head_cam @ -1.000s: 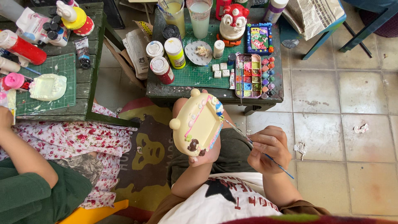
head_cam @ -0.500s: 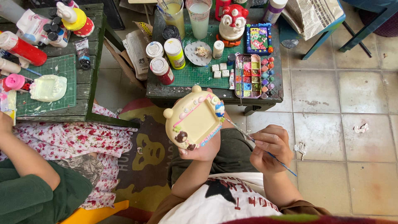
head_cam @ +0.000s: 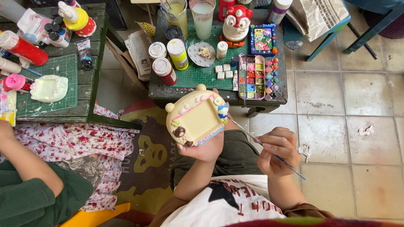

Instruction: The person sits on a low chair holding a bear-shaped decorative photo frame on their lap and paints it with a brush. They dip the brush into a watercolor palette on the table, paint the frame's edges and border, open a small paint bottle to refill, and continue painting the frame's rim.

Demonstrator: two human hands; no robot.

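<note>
The left hand grips a cream plaster picture frame from below, fingers closed on its lower edge, just in front of the low green-matted table. The right hand, beside the frame, pinches a thin paintbrush, bristles touching the frame's right edge. A paint palette lies on the table.

Our left hand gripping from below a cream bear-eared plaster frame, our right hand pinching a thin paintbrush, its tip seemingly at the frame's edge, paint palette on our green table ahead
</note>
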